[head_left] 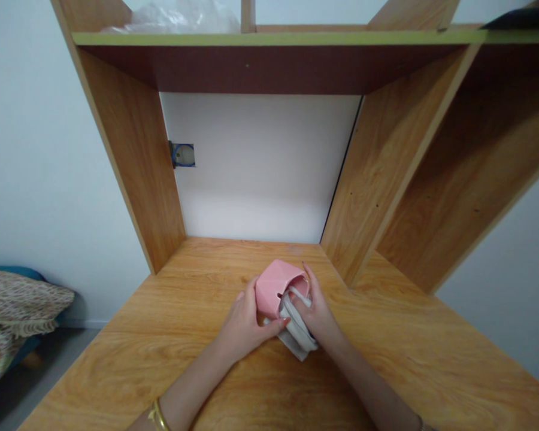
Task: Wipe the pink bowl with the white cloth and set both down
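A pink faceted pot (273, 286) is tipped on its side above the wooden desk, its opening turned toward the lower right. My left hand (247, 323) grips it from the left, with the thumb near the rim. A light grey-white cloth (299, 329) is bunched partly inside the opening and hangs out below it. My right hand (314, 308) holds the cloth at the mouth of the pot, one finger along the outside of the rim and others inside, partly hidden. A small dark hole or notch shows near the rim.
The wooden desk (170, 323) spreads around my hands, with upright panels (368, 173) on both sides. Overhead runs a shelf with a yellow-green edge (269, 39), bearing clear plastic (184, 17). An uncovered wall box (183, 155) is at the back left. A patterned blanket (18, 305) lies at far left.
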### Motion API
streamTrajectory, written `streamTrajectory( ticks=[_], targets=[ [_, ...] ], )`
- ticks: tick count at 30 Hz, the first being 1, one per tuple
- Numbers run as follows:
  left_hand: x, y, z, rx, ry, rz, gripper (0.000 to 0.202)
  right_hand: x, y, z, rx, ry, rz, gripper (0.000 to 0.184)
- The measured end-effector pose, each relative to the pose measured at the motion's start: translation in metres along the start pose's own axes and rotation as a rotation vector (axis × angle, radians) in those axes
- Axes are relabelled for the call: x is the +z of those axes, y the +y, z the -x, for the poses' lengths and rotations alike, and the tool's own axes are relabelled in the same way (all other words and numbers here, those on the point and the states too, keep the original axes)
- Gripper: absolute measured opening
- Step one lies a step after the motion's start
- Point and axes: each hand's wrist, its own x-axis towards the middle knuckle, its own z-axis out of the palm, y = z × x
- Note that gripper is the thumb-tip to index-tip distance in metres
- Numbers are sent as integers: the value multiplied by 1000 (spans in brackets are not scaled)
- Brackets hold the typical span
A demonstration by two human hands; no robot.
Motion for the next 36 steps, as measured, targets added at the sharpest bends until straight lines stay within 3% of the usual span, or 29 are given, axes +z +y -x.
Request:
streamTrajectory(
  ticks=[3, 11, 21, 27, 31, 36],
  targets=[
    [-2, 0, 0, -10, 16, 4, 68, 2, -2, 1, 58, -48, 9, 73],
    [-4, 0, -1, 24, 38, -184, 65, -3, -5, 0, 84, -26, 195, 76],
    [-11, -1, -3, 40, 55, -361, 67, -2, -9, 1, 68, -58, 319, 76],
    [-8, 7, 0, 117, -4, -498, 66, -9, -12, 2, 20, -134, 367, 80],
    [-6, 9, 1, 156, 1, -482, 70, -11, -16, 3, 39, -178, 293, 78],
    [-7, 0, -1, 107, 14, -329, 68, -10, -12, 2, 69, -114, 253, 68]
  ],
)
